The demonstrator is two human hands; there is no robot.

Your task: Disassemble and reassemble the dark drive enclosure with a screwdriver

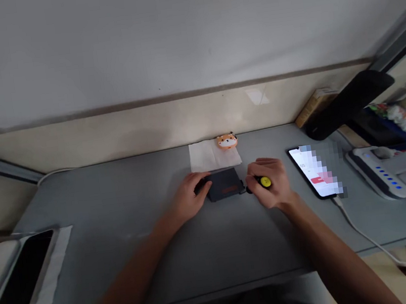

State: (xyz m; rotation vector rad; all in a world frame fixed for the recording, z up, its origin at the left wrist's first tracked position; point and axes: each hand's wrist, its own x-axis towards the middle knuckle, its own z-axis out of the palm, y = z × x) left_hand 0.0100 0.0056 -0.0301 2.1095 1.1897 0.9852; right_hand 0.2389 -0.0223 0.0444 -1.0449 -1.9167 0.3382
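Note:
A flat dark grey box (225,185) with faint red marking lies on the grey desk in front of me. My left hand (191,196) grips its left end between thumb and fingers. At the box's right edge, my right hand (270,182) is closed in a fist around a dark handle with a round yellow end (266,181), which looks like a screwdriver. Its tip is near the box's right corner, too small to make out clearly. Just behind the box are a white folded paper (202,156) and an orange dog-faced case (227,141) resting on it.
To the right lies a lit phone (312,172) with a white cable, beside a white power strip (396,171). A black cylinder (350,103) leans near the back right corner. A dark-screened phone (24,275) lies at the left. The wall borders the desk's back edge.

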